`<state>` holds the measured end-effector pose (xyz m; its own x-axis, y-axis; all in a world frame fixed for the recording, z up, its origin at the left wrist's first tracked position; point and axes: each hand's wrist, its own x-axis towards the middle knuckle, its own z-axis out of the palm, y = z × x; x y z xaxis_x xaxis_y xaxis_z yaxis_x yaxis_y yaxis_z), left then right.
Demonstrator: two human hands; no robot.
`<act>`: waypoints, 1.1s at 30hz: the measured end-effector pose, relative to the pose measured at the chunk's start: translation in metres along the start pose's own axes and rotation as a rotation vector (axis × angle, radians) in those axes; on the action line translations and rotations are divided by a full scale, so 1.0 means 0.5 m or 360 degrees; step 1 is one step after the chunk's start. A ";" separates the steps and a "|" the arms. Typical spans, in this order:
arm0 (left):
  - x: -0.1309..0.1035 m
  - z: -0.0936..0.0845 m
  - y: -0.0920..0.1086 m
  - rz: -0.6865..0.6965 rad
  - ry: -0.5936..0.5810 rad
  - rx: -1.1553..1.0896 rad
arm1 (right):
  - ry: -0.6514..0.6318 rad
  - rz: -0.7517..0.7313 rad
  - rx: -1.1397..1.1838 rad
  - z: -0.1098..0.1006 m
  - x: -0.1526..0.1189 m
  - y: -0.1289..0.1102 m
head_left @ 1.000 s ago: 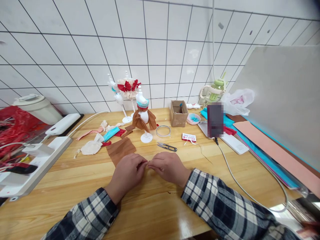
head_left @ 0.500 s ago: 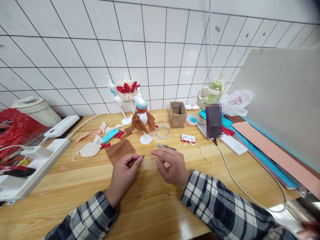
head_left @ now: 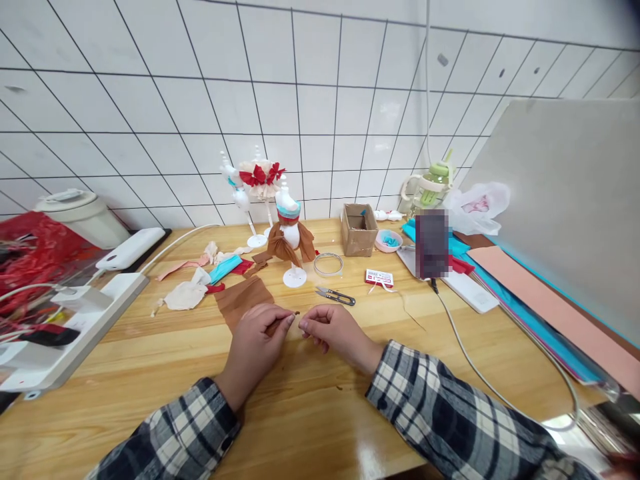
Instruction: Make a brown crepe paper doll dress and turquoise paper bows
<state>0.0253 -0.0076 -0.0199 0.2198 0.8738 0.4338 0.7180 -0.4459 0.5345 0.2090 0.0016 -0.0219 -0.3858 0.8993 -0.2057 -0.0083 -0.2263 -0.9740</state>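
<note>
1. Pinching a small brown piece point(head_left: 297, 313) between thumb and forefinger, the left hand point(head_left: 260, 340) is over the near middle of the wooden table point(head_left: 300, 413). Only a bit of the piece pokes past the fingertips; a slackened grip could drop it, and its size would make it hard to find.

2. Just to the right, the right hand point(head_left: 337, 333) has thumb and forefinger drawn narrowly together. I cannot tell whether they hold anything. Should it be something sharp, a pricked fingertip is the risk, because the two hands are so close.

3. On the far side of the left hand lies a brown fabric square point(head_left: 247, 300), partly hidden by it. A sweep of the knuckles could drag or crease the cloth.

4. Beyond the right hand lie thread snips point(head_left: 335, 296), blades pointing left. Reaching forward without looking might bring fingers against the tips.

5. Farther away, a miniature mannequin point(head_left: 290, 235) draped in brown stands on a slim stem, with a wire ring point(head_left: 329, 265) at the right of its base. Its narrow support suggests that a knock could topple it.

6. A cable point(head_left: 576, 400) loops round at the right, beyond the right plaid sleeve point(head_left: 450, 400). An elbow swung that way could snag it and tug the pixelated device point(head_left: 433, 243) at its far end.
</note>
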 end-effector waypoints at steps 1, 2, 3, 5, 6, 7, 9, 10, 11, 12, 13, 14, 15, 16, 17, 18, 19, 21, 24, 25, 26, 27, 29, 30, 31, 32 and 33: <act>0.000 0.001 -0.001 -0.0035 -0.0007 -0.0029 | -0.0015 0.0007 0.0040 0.002 -0.001 0.001; 0.000 0.002 -0.001 -0.0079 -0.0014 -0.0067 | -0.0021 0.0009 0.0061 0.004 -0.001 0.002; 0.000 0.003 0.000 -0.0133 -0.0026 -0.0123 | -0.0018 0.0007 0.0058 0.005 -0.001 0.003; 0.001 0.006 0.002 -0.0278 -0.0069 -0.0293 | 0.0006 -0.0014 -0.0001 0.006 0.001 0.006; 0.002 0.007 0.004 -0.0356 -0.0111 -0.0400 | 0.0009 -0.0024 -0.0036 0.006 0.003 0.007; 0.002 0.009 0.006 -0.0427 -0.0162 -0.0507 | -0.0001 -0.0029 -0.0060 0.005 0.004 0.007; 0.003 0.012 0.009 -0.0506 -0.0271 -0.0673 | -0.0059 -0.0019 -0.0053 0.002 0.006 0.008; 0.003 0.013 0.009 -0.0507 -0.0305 -0.0710 | -0.0103 -0.0003 -0.0025 -0.001 0.008 0.009; 0.003 0.012 0.009 -0.0473 -0.0316 -0.0707 | -0.0154 0.0020 0.0011 -0.005 0.009 0.009; 0.004 0.011 0.008 -0.0398 -0.0302 -0.0664 | -0.0206 0.0045 0.0042 -0.011 0.011 0.010; 0.004 0.008 0.007 -0.0278 -0.0281 -0.0586 | -0.0263 0.0073 0.0064 -0.017 0.013 0.010; 0.005 0.003 0.005 -0.0125 -0.0260 -0.0487 | -0.0332 0.0101 0.0074 -0.024 0.015 0.011; 0.005 -0.002 0.002 0.0049 -0.0247 -0.0382 | -0.0412 0.0129 0.0068 -0.031 0.018 0.012; 0.006 -0.007 -0.001 0.0225 -0.0247 -0.0284 | -0.0493 0.0147 0.0046 -0.038 0.020 0.013; 0.006 -0.013 -0.004 0.0389 -0.0269 -0.0202 | -0.0566 0.0153 0.0007 -0.044 0.022 0.013; 0.006 -0.019 -0.006 0.0525 -0.0299 -0.0130 | -0.0624 0.0150 -0.0051 -0.049 0.023 0.013; 0.006 -0.024 -0.007 0.0633 -0.0337 -0.0059 | -0.0656 0.0135 -0.0137 -0.053 0.023 0.013; 0.006 -0.031 -0.006 0.0785 -0.0443 0.0085 | -0.0610 0.0016 -0.0435 -0.055 0.021 0.011; 0.007 -0.033 0.005 0.0868 -0.0631 0.0269 | -0.0389 -0.0439 -0.1150 -0.048 0.010 0.004; 0.007 -0.032 0.010 0.0857 -0.0671 0.0314 | -0.0318 -0.0592 -0.1378 -0.043 0.005 0.002; 0.007 -0.030 0.015 0.0831 -0.0686 0.0353 | -0.0259 -0.0707 -0.1572 -0.038 0.001 0.000; 0.007 -0.027 0.018 0.0791 -0.0685 0.0388 | -0.0213 -0.0772 -0.1728 -0.031 -0.004 -0.001; 0.006 -0.023 0.023 0.0676 -0.0637 0.0449 | -0.0123 -0.0813 -0.1947 -0.018 -0.013 -0.003; 0.005 -0.021 0.024 0.0604 -0.0600 0.0463 | -0.0070 -0.0820 -0.2023 -0.011 -0.017 -0.004; 0.005 -0.018 0.023 0.0515 -0.0557 0.0456 | -0.0013 -0.0828 -0.2075 -0.006 -0.021 -0.005; 0.005 -0.016 0.022 0.0403 -0.0509 0.0416 | 0.0047 -0.0837 -0.2109 -0.001 -0.024 -0.006; 0.005 -0.013 0.021 0.0265 -0.0459 0.0333 | 0.0108 -0.0845 -0.2134 0.003 -0.028 -0.007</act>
<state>0.0288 -0.0113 -0.0085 0.4998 0.8247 0.2646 0.7694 -0.5630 0.3017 0.2129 -0.0106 -0.0157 -0.5681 0.7886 0.2354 0.7368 0.6148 -0.2813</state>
